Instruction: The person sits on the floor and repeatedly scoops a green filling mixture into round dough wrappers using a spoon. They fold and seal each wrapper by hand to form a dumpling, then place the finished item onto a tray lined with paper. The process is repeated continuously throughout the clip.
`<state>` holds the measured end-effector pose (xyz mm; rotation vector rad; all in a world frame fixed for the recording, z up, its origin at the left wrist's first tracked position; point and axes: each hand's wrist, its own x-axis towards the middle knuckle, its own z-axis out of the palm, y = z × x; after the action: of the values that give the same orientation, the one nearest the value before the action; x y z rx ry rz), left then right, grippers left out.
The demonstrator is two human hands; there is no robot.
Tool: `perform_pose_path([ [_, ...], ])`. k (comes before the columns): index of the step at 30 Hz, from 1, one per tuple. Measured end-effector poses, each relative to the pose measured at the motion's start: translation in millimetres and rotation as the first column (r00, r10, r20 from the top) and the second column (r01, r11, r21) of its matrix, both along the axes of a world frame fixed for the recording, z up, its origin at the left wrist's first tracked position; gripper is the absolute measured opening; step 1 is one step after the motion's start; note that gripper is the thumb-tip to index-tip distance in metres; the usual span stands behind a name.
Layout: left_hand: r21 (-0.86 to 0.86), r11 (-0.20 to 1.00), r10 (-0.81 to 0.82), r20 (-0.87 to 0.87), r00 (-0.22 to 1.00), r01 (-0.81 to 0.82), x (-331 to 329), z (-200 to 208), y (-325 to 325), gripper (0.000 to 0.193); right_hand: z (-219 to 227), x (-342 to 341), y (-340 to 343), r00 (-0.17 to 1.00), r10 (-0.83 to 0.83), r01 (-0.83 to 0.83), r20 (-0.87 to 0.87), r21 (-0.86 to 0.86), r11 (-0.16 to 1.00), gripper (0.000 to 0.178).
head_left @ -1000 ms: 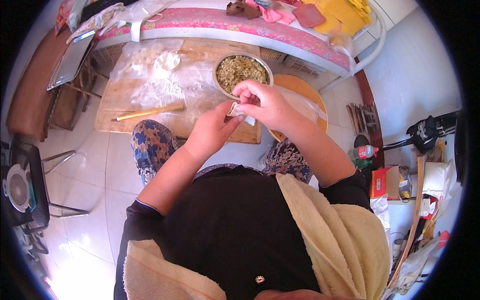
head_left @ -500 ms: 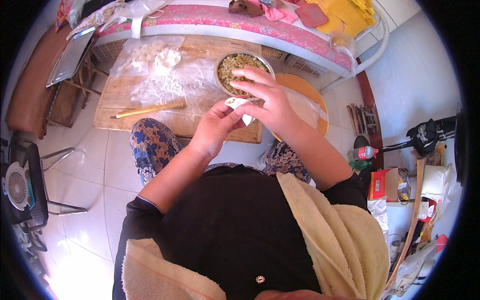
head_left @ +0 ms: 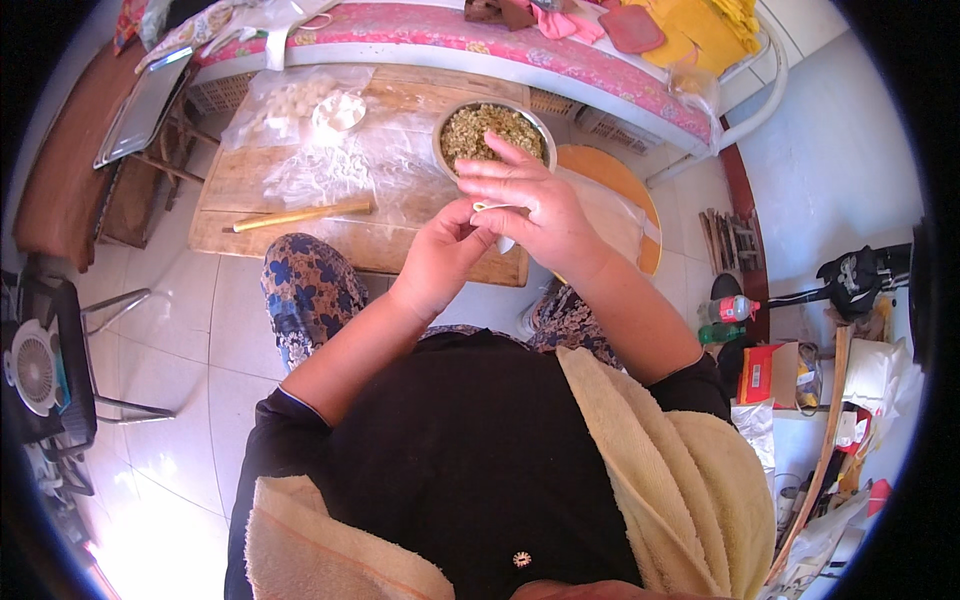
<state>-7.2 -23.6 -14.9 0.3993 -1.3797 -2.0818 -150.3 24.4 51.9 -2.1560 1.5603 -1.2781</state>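
Between my two hands is a white dumpling wrapper (head_left: 506,243), folded over, with much of it covered by fingers. My left hand (head_left: 437,258) pinches its left side between thumb and fingers. On the other side my right hand (head_left: 540,208) grips it with the thumb and index finger, while its other fingers spread out above. Just beyond the right fingers stands a metal bowl (head_left: 438,146) of chopped greenish filling (head_left: 490,124). Whether filling is inside the wrapper cannot be seen now.
A low wooden table (head_left: 225,190) bears a yellowish rolling pin (head_left: 305,215), floury plastic sheeting (head_left: 330,180), small dough pieces (head_left: 293,100) and a white bowl of flour (head_left: 340,112). A round orange board (head_left: 652,220) is at the right. A pink-edged bed (head_left: 400,28) lies behind.
The wrapper has been folded closer together and its opening has narrowed. My right fingers have drawn in over it, and my left fingers have shifted slightly right.
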Motion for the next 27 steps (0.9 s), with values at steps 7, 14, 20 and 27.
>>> perform_pose_path([
  [7,0.092,0.994,-0.062,-0.012,0.998,0.063,-0.8,-1.5,-1.5,0.025,-13.8,-11.3,0.8,0.998,0.060,-0.065,0.037,0.140,0.988,0.014],
  [14,0.085,0.994,0.061,0.043,0.997,-0.065,0.7,-7.3,-14.4,0.022,-14.2,-2.9,7.0,0.862,-0.151,0.069,0.485,0.183,0.981,0.038],
  [20,0.086,0.981,0.177,-0.003,0.984,-0.176,-7.9,-10.3,-17.4,0.024,-58.0,-3.6,37.8,0.475,-0.517,-0.014,0.712,0.594,0.804,0.043],
  [27,0.181,0.964,0.209,-0.058,0.976,-0.196,-9.5,-13.9,-11.0,0.022,-60.9,21.5,23.9,0.623,-0.256,-0.013,0.739,0.337,0.941,0.045],
])
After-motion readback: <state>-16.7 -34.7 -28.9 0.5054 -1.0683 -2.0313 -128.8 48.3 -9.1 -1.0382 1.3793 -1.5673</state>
